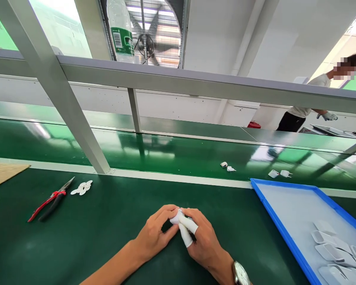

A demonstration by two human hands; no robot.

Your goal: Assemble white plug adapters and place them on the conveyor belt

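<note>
My left hand (154,233) and my right hand (203,239) meet low over the dark green table mat (106,229). Together they pinch a small white plastic part (177,217) between the fingertips. White finger cots cover the thumb and forefinger of my right hand, and a wristwatch (240,274) sits on that wrist. The part is mostly hidden by the fingers. A blue tray (273,213) with several white plastic parts (329,245) lies to the right of my hands.
Red-handled pliers (50,200) and a small pile of white pieces (82,187) lie at left. Small white parts (228,166) (279,173) rest on the green conveyor belt (166,152) beyond the table. A grey frame post (71,111) slants across. Another person (308,107) works at far right.
</note>
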